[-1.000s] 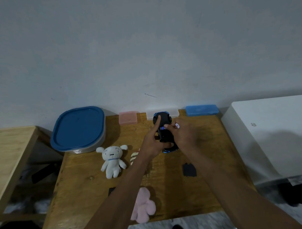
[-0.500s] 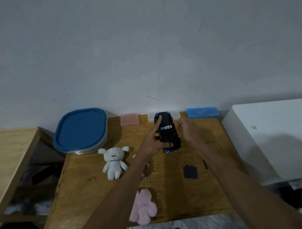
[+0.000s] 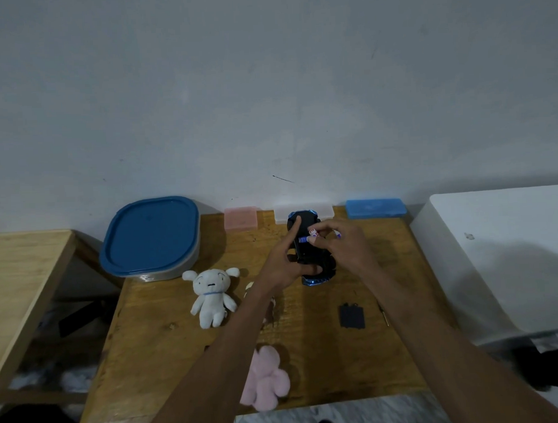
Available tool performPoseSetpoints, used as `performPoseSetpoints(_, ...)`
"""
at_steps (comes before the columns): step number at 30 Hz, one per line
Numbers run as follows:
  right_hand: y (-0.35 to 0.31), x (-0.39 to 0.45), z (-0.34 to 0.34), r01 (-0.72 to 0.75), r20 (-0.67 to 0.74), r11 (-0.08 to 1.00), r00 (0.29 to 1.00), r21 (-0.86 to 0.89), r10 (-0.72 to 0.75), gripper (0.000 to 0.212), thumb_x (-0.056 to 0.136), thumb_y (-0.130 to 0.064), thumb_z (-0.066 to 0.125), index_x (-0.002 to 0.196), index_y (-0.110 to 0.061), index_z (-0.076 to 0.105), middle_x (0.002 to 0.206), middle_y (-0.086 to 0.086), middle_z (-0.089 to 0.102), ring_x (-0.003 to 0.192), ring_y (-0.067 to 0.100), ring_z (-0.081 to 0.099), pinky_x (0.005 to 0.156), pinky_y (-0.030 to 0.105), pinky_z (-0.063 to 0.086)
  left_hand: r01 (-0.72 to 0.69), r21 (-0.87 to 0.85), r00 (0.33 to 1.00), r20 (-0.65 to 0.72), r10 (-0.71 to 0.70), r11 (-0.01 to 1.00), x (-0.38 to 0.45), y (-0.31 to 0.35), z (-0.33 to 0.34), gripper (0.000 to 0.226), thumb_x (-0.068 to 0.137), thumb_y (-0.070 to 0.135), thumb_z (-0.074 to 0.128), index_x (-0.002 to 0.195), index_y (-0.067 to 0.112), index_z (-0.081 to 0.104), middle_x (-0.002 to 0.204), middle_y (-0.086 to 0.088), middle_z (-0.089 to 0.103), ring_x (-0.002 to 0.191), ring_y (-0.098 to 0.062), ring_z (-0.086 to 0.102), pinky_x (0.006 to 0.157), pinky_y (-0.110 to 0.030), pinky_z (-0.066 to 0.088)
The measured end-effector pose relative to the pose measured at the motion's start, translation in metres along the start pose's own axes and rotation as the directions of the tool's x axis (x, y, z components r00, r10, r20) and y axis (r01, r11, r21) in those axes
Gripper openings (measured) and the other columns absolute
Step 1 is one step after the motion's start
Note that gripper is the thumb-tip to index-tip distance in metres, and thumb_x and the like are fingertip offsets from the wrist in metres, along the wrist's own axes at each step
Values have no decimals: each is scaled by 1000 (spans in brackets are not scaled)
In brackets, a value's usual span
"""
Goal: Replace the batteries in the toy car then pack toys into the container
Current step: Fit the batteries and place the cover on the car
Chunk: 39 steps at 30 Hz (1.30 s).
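Note:
The blue and black toy car (image 3: 314,273) lies upside down on the wooden table (image 3: 324,364). My left hand (image 3: 287,261) grips it from the left, index finger stretched along its underside. My right hand (image 3: 342,248) pinches a small battery (image 3: 312,233) over the car's open battery bay, where another battery (image 3: 303,240) sits. The black battery cover (image 3: 352,316) lies on the table nearer me. The container with a blue lid (image 3: 152,236) stands at the back left. A white plush (image 3: 211,292) and a pink plush (image 3: 266,379) lie on the table.
A thin screwdriver (image 3: 384,315) lies right of the cover. Pink (image 3: 241,218), clear (image 3: 325,209) and blue (image 3: 375,208) small boxes line the wall. A white surface (image 3: 500,251) borders the table on the right, another wooden table (image 3: 17,277) on the left.
My right hand has come back from the right to the car's underside, now pinching a battery over the bay. My left hand keeps its hold on the car.

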State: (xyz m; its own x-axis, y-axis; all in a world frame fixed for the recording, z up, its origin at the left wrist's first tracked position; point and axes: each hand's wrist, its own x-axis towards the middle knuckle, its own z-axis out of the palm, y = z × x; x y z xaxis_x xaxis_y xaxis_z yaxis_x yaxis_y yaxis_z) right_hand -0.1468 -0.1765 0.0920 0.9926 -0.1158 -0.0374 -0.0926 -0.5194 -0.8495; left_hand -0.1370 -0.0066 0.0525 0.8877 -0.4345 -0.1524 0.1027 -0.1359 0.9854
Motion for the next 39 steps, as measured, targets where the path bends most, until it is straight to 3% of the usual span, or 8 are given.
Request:
performPoseSetpoints(4,-3,-2,1,51,-53,999,997,4,-51,24,86,-19,77,110,-23,75,102,-6,72,97,6,65,83,24,54,21,-21,1000,20,-20,1000,-3,2,-2,113,72,-5,85,158,35,23,150,3,44,123,-19,58,85,-21,56)
performPoseSetpoints(7,-2,-2,3,157,-34,977,986,-143,-163,23,85,-21,78,108,-23,74,99,-6,72,92,10,67,82,31,58,49,-34,998,50,-47,998,-3,3,-4,116,70,-8,84,158,36,23,147,5,45,112,-8,61,82,-21,57)
performPoseSetpoints(11,-2,-2,2,240,13,926,969,-290,-247,26,86,-26,77,112,-24,73,100,-3,75,91,14,69,81,36,59,78,-11,991,111,-76,997,-4,9,-9,119,71,-11,83,158,38,19,149,-2,43,108,-5,60,75,-19,57)
performPoseSetpoints(16,-5,2,-2,419,173,754,906,-506,-387,27,89,-29,72,116,-26,71,103,-2,75,89,16,67,75,30,54,96,8,988,122,-96,995,-6,9,-12,116,71,-11,83,157,38,23,146,-5,46,118,-19,58,78,-19,58)
performPoseSetpoints(21,-6,1,-4,500,326,624,865,-600,-380,16,90,-27,69,106,-25,67,99,-5,70,89,17,63,72,37,55,119,-20,985,129,-115,993,-8,8,-8,113,73,-14,79,158,35,23,128,11,52,107,-10,62,76,-21,58)
performPoseSetpoints(34,-3,1,0,439,285,687,898,-579,-334,5,88,-20,68,92,-19,72,93,0,66,82,18,62,67,37,53,132,-14,985,114,-129,991,-6,6,-9,115,70,-13,82,156,39,26,129,15,51,110,-10,60,76,-20,58)
performPoseSetpoints(37,-3,6,-3,364,312,769,923,-526,-224,10,88,-29,69,98,-28,67,97,-6,64,85,11,62,72,36,57,115,-18,988,103,-112,993,-6,5,-6,115,70,-11,82,157,38,25,135,9,51,108,-7,61,76,-18,56)
performPoseSetpoints(39,-3,8,-6,289,280,852,944,-437,-176,15,92,-31,57,104,-30,65,98,-7,65,86,10,63,75,34,58,118,-48,989,95,-113,992,-5,5,-6,115,71,-13,81,157,39,25,139,6,51,106,-9,63,75,-20,57)
